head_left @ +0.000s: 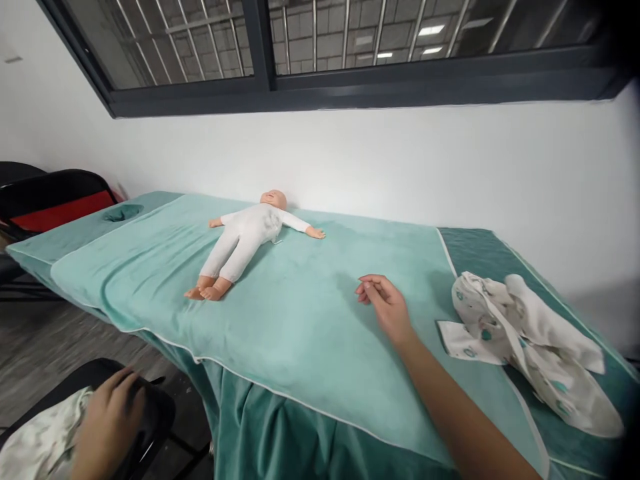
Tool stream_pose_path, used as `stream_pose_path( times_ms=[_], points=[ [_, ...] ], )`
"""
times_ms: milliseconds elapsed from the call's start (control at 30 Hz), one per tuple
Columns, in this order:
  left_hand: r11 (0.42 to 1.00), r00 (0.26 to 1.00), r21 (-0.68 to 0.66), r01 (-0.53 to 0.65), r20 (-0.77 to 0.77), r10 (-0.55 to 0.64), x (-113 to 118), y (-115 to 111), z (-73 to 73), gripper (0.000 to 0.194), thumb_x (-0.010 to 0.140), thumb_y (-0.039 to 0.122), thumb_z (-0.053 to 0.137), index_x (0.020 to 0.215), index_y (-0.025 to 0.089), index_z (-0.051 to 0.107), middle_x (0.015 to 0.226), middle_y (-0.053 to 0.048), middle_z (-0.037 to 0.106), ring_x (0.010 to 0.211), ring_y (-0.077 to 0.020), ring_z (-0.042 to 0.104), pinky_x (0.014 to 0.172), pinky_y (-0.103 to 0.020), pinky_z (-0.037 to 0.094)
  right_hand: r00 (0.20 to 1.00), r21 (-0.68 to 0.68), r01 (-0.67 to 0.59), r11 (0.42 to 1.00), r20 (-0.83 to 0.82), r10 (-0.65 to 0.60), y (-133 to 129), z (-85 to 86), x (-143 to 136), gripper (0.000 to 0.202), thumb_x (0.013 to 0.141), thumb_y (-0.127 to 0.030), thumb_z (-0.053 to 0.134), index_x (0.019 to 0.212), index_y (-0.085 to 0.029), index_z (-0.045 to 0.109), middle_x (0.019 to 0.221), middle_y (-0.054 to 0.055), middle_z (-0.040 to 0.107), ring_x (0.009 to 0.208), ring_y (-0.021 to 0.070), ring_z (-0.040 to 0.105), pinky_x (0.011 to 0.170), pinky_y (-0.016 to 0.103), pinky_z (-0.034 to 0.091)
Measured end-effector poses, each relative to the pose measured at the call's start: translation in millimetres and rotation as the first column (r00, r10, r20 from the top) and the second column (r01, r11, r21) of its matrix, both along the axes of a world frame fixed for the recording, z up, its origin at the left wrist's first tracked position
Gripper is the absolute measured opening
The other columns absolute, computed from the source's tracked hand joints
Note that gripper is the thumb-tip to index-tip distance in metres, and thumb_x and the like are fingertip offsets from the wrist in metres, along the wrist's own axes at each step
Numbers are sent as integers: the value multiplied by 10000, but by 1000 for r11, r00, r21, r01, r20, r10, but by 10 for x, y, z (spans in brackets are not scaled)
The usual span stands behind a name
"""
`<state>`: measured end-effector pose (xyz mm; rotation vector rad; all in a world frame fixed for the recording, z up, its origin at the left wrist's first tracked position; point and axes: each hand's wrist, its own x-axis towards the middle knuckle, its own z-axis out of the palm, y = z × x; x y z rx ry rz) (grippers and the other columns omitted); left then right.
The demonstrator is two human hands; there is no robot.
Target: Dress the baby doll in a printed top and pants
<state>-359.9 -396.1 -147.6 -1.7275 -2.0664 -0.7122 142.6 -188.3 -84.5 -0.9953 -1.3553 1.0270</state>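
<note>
A baby doll [249, 227] in a white long-sleeved bodysuit lies on its back on the light green sheet [300, 320], arms spread and feet bare. To its right, my right hand [387, 303] hovers over the sheet, apart from the doll. Its fingers are loosely curled with the thumb against them, and nothing shows between them. My left hand [110, 417], blurred by motion, is low at the left over a black chair [157, 407]. Its fingers stretch forward. Pale patterned cloth [43, 437] lies beside and partly behind that hand; whether they touch is unclear.
A crumpled white garment [525, 340] with green prints lies at the bed's right end. The massage bed [580, 427] has a face hole [123, 212] at its left end. Folding chairs [60, 200] stand at the left. A white wall and barred window [320, 53] run behind.
</note>
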Motion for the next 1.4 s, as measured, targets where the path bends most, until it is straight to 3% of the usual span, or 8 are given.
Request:
stream_pose_path(
  times_ms=[167,333,533,600,833,1000,1233,1400],
  points=[
    [929,946,174,326,-61,-320,877,505,-132,417,824,176,621,1205,318,531,1294,-98,568,1171,-324,577,962,-517,497,876,265,66,962,446,-183,-487,-7,515,218,945,-370,495,1079,-269,635,1106,74,674,1078,247,604,978,429,452],
    [792,805,298,533,109,-583,2036,1038,320,446,836,85,591,1242,261,537,1300,-112,566,1219,-274,539,1032,-484,452,401,549,290,784,674,-620,-614,85,1295,362,914,-356,531,1250,-227,564,1403,136,522,1360,334,391,1129,545,279],
    [747,390,322,582,695,-604,2991,1786,658,273,848,183,593,1105,252,652,1171,-86,638,1118,-239,575,987,-408,455,127,502,388,773,802,-584,-520,25,1886,225,876,-381,513,974,-219,633,1385,149,550,1260,360,484,1029,525,351],
    [761,74,309,571,903,-423,3228,1989,663,172,797,208,668,967,229,685,1076,-86,663,1064,-234,593,958,-384,458,154,456,408,791,820,-552,-483,27,1935,232,885,-374,469,971,-224,623,1273,129,631,1135,334,570,951,488,396],
    [740,-213,351,574,936,-279,3470,2165,544,254,807,358,693,986,187,636,975,-92,672,841,-204,673,770,-392,538,441,206,679,705,652,-616,-337,312,1756,303,842,-510,545,987,-252,612,944,67,693,827,279,607,721,380,422],
    [732,-508,479,484,835,-210,3285,2095,613,317,814,376,720,1032,160,640,1010,-102,701,884,-204,693,904,-428,509,670,296,570,766,373,-642,-225,598,990,237,863,-455,579,1003,-264,589,1031,64,665,967,270,610,849,390,450],
    [760,-650,487,430,752,-114,3216,2083,587,487,831,552,653,1117,158,663,1021,-90,733,943,-231,703,875,-350,532,847,241,-278,930,518,119,-386,504,-375,246,949,-340,508,1161,-309,630,1267,41,638,1207,253,565,1052,434,430],
    [753,-692,517,407,713,-115,3203,2040,623,540,792,449,736,1241,173,615,1091,-99,737,1023,-262,703,926,-377,537,882,353,-74,933,460,-104,-333,267,-458,342,948,-305,519,1289,-290,530,1373,72,546,1326,247,461,1135,477,356]
  ],
)
